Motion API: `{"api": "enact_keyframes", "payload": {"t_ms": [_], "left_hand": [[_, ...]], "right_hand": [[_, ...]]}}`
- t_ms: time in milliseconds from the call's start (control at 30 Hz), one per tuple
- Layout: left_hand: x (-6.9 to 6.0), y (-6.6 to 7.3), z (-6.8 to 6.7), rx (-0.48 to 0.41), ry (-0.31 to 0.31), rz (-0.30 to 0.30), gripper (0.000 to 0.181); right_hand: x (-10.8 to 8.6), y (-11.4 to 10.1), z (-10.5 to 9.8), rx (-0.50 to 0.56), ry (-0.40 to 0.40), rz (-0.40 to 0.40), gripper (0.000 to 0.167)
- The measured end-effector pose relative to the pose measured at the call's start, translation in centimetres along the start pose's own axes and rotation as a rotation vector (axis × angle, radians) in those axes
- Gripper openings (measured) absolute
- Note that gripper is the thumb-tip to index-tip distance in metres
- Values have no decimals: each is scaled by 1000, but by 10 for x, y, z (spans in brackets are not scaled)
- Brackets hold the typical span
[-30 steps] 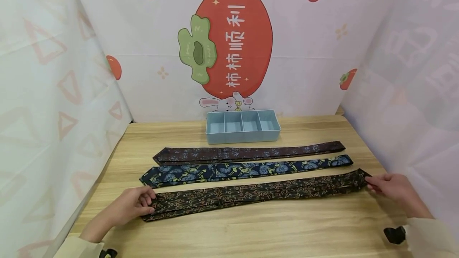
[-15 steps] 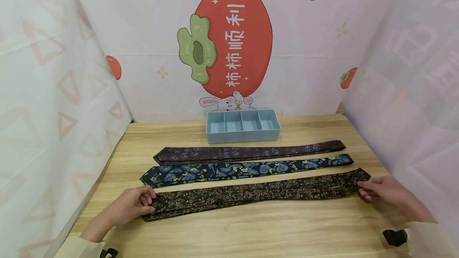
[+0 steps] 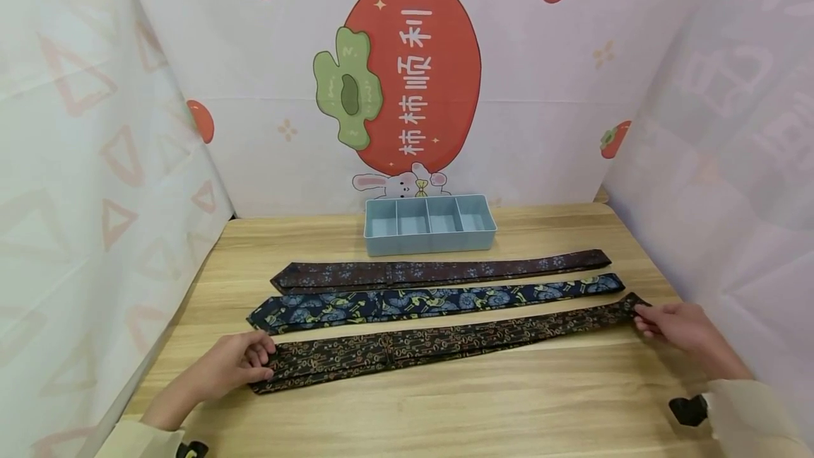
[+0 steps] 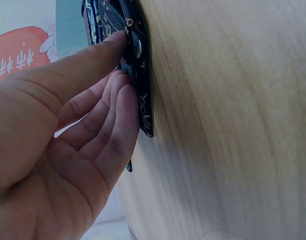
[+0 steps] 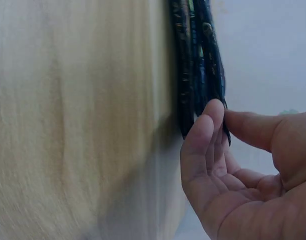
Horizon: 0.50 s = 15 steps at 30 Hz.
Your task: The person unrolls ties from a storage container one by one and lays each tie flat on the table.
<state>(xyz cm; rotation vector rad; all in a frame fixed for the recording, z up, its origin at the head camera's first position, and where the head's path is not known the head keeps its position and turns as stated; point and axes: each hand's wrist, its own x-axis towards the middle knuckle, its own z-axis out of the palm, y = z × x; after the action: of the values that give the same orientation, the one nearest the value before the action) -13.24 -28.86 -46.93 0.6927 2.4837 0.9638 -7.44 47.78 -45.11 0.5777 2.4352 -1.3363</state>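
Note:
A black necktie (image 3: 445,343) with a small gold-brown pattern stretches across the front of the wooden table. My left hand (image 3: 238,365) holds its wide left end, with curled fingers (image 4: 125,107) and the thumb at the cloth. At the other end, my right hand (image 3: 674,327) pinches the narrow right end between thumb and fingers (image 5: 198,135), slightly above the table. Behind it lies a navy necktie (image 3: 445,300) with blue and yellow figures. Farther back is a dark maroon necktie (image 3: 445,272) with blue flowers. All run roughly parallel, wide ends to the left.
A light blue box (image 3: 430,242) with several compartments stands behind the neckties, near the back edge of the wooden table (image 3: 445,415). Printed cloth (image 3: 540,147) hangs behind the table and on both sides.
My right hand has shifted a little left, and the right part of the black necktie, spread wider half a second ago, now looks narrower. The left hand has stayed in place.

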Motion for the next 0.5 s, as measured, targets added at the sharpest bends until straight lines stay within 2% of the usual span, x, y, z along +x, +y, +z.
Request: {"api": "enact_keyframes", "payload": {"t_ms": [100,267,500], "left_hand": [[0,-1,1,-2,5,7,28],[1,-3,1,6,7,1,28],[0,-4,-3,53,31,-8,29]], "right_hand": [[4,2,4,-76,46,3,49],[8,4,8,-260,104,7,54],[7,0,15,-402,120,-8,56]]}}
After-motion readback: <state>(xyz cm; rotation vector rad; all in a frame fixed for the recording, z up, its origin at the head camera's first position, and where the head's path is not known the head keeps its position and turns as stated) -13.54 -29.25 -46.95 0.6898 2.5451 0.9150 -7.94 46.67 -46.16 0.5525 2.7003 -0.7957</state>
